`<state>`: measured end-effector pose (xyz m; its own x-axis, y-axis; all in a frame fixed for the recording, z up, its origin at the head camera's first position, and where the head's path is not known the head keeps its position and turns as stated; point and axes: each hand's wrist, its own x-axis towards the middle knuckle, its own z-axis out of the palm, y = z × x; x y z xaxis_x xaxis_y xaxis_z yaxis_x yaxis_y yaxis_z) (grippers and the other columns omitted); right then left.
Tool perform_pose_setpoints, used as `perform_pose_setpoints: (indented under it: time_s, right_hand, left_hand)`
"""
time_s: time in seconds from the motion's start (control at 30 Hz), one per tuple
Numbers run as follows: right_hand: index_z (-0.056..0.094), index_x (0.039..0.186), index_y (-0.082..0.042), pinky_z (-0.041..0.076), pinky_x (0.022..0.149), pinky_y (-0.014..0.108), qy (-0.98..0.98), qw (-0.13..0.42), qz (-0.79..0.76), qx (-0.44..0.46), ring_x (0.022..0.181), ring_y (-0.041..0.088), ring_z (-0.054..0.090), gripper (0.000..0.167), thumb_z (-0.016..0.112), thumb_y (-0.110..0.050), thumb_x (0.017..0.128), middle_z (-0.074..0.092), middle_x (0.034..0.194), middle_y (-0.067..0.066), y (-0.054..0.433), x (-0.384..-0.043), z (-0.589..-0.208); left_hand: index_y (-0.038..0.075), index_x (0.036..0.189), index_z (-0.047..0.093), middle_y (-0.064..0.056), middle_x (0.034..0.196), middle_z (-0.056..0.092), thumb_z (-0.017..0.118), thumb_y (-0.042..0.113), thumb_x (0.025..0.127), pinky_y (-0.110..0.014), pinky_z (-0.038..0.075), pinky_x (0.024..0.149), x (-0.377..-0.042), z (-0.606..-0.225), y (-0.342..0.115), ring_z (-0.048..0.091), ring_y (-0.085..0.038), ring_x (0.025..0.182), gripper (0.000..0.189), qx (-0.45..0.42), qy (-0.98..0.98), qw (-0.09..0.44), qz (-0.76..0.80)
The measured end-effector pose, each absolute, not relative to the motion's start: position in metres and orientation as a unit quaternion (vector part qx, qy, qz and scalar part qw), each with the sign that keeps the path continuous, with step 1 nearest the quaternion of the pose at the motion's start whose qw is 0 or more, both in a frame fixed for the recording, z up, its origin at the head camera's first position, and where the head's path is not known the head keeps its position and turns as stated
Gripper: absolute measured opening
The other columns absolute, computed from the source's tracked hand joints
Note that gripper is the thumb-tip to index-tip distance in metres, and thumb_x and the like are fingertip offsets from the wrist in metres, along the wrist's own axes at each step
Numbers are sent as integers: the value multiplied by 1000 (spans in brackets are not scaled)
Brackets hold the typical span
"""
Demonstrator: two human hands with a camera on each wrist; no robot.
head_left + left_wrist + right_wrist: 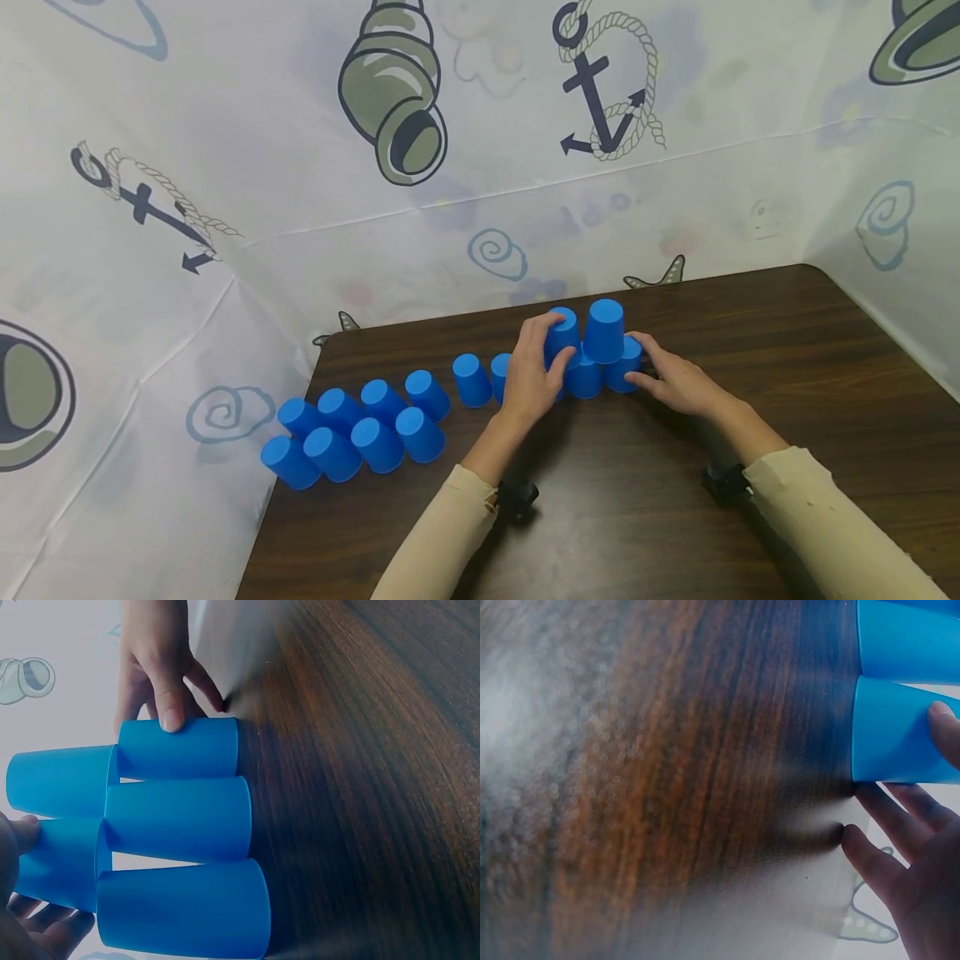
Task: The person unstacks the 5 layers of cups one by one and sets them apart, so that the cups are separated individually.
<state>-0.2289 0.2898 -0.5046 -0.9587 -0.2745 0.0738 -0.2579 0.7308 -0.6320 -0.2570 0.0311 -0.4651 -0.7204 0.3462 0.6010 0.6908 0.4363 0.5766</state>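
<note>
Upside-down blue cups form a small two-level stack near the table's far edge. My left hand point(531, 375) grips the upper left cup point(562, 333), thumb on the near side and fingers on the far side. Beside it, another upper cup point(604, 329) straddles the bottom row. My right hand point(678, 383) holds the rightmost bottom cup point(624, 371) between thumb and fingers; the right wrist view shows its thumb point(943, 720) on the cup's side. Between them stands the middle bottom cup point(178, 820). In the head view, my left hand partly hides the bottom cups behind it.
Left of the stack stand a lone blue cup point(471, 381) and a partly hidden cup point(500, 375). Farther left, several more upside-down cups point(378, 444) stand in two rows. The dark wooden table point(622, 508) meets a patterned cloth backdrop point(420, 237) behind.
</note>
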Motion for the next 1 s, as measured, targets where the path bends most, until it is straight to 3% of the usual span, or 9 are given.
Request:
perform_pose_setpoints:
  time_s: [0.5, 1.0]
  right_hand:
    - [19, 151, -15, 39, 93, 72, 928, 13, -342, -147, 123, 50, 50, 67, 58, -33, 99, 47, 139, 31, 289, -226, -500]
    - [18, 151, -14, 37, 93, 73, 929, 19, -340, -145, 123, 52, 48, 68, 57, -37, 99, 46, 139, 32, 291, -226, -501]
  left_hand:
    - [16, 132, 48, -7, 133, 51, 68, 12, 93, -45, 50, 96, -237, -460, 12, 56, -23, 121, 44, -322, -796, 237, -454]
    - [19, 127, 49, -3, 131, 53, 70, 16, 91, -50, 50, 91, -189, -449, -53, 55, -26, 123, 42, -273, -809, 202, -479]
